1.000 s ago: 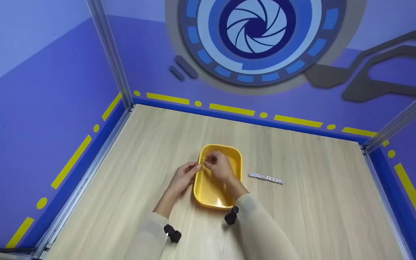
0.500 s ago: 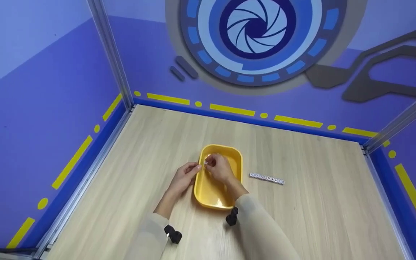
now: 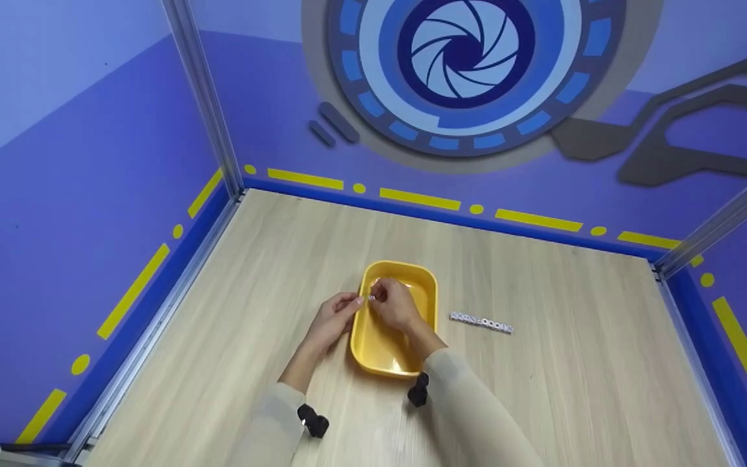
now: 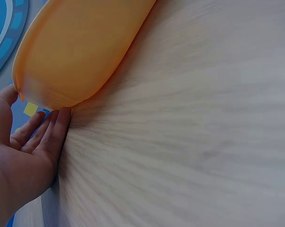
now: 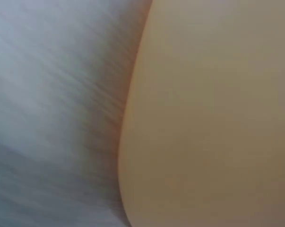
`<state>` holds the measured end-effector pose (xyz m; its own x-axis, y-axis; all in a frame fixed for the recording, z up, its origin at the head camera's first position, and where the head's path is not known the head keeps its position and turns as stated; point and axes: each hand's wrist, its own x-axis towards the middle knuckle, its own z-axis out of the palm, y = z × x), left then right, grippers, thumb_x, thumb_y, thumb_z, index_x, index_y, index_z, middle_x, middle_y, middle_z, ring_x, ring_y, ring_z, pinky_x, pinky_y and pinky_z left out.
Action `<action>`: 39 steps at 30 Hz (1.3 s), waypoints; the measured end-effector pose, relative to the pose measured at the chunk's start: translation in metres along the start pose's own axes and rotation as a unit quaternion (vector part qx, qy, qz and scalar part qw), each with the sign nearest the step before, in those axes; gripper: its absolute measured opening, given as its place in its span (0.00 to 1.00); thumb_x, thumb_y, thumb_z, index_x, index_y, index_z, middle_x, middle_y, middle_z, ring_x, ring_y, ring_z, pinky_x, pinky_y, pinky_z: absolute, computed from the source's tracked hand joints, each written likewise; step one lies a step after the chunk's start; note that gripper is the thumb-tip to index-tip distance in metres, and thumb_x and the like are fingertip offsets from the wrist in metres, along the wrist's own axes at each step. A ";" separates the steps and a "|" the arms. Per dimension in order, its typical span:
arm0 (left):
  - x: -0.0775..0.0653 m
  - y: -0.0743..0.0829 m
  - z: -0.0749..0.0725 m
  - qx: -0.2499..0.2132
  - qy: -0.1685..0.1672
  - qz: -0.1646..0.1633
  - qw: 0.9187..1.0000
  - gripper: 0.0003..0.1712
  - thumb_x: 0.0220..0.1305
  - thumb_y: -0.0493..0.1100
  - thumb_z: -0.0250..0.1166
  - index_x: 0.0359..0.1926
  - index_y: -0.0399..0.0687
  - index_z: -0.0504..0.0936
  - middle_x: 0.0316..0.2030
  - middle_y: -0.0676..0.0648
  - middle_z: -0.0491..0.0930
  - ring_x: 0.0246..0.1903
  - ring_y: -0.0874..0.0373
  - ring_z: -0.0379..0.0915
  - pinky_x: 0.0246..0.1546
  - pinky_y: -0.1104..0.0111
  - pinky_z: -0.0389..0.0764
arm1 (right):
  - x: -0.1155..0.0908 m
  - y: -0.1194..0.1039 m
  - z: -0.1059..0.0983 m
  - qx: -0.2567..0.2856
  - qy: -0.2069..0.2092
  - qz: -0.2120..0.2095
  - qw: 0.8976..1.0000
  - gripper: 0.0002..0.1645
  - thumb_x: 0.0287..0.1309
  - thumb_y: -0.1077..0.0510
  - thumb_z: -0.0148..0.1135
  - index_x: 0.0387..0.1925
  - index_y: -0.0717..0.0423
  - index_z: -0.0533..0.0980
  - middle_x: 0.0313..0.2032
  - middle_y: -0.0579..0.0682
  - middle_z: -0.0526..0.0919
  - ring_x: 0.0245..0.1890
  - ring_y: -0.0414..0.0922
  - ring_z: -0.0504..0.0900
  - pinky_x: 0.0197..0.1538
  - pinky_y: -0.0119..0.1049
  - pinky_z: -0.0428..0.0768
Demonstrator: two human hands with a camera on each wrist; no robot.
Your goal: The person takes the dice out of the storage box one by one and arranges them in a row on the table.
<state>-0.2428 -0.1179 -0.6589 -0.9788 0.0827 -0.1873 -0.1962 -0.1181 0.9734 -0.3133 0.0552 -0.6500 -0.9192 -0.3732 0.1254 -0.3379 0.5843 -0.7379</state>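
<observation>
Gripping the rim of the yellow tray [image 3: 383, 353] with the left hand [image 3: 332, 320], while pinching a small whitish piece [image 3: 371, 298] in the right hand [image 3: 395, 306], inside the tray, just beside the left thumb. Apparently manipulating this piece, likely needing steady fingertips next. Not touching the patterned strip [image 3: 481, 322], right of both hands.

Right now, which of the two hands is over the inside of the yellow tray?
The right hand, pinching a small whitish piece; the left hand instead holds the yellow tray at its left edge.
</observation>
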 end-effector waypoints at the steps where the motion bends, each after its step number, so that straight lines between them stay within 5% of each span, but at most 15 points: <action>1: 0.000 0.001 0.001 0.000 -0.001 0.000 1.000 0.31 0.68 0.57 0.64 0.62 0.40 0.73 0.56 0.36 0.77 0.53 0.46 0.78 0.47 0.63 0.83 | -0.001 0.000 -0.001 -0.003 0.003 -0.001 1.000 0.06 0.52 0.68 0.69 0.32 0.62 0.79 0.29 0.54 0.81 0.30 0.43 0.75 0.35 0.35 0.73; 9: 0.001 0.001 0.001 0.007 0.007 0.000 1.000 0.29 0.69 0.56 0.63 0.62 0.41 0.74 0.57 0.38 0.78 0.55 0.45 0.78 0.48 0.62 0.83 | -0.011 -0.019 -0.017 0.072 -0.010 0.047 0.996 0.08 0.60 0.59 0.69 0.38 0.56 0.78 0.32 0.46 0.80 0.34 0.41 0.77 0.36 0.32 0.78; 18: -0.002 0.001 -0.002 0.040 0.027 0.002 0.999 0.32 0.67 0.60 0.63 0.61 0.44 0.75 0.56 0.39 0.79 0.52 0.49 0.80 0.47 0.63 0.83 | -0.029 -0.030 -0.072 0.105 0.013 0.017 0.994 0.09 0.62 0.54 0.69 0.41 0.51 0.81 0.37 0.45 0.83 0.40 0.43 0.81 0.44 0.39 0.82; 30: -0.002 -0.003 0.000 0.034 0.013 0.000 0.999 0.28 0.70 0.57 0.62 0.60 0.43 0.75 0.56 0.36 0.77 0.53 0.45 0.78 0.49 0.59 0.82 | -0.103 0.038 -0.149 0.057 0.082 0.006 0.995 0.08 0.63 0.52 0.68 0.41 0.48 0.81 0.37 0.44 0.82 0.38 0.43 0.81 0.39 0.39 0.84; 39: -0.001 -0.001 0.001 0.046 0.022 0.006 0.999 0.29 0.68 0.60 0.62 0.59 0.45 0.76 0.55 0.39 0.79 0.52 0.48 0.79 0.47 0.63 0.83 | -0.146 0.110 -0.197 0.034 0.146 0.040 0.988 0.09 0.60 0.57 0.71 0.40 0.56 0.82 0.36 0.48 0.84 0.40 0.45 0.81 0.42 0.26 0.79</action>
<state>-0.2411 -0.1165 -0.6593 -0.9829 0.0381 -0.1799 -0.1810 -0.0269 0.9831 -0.2558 0.3163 -0.6193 -0.9651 -0.0984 0.2428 -0.2560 0.5508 -0.7944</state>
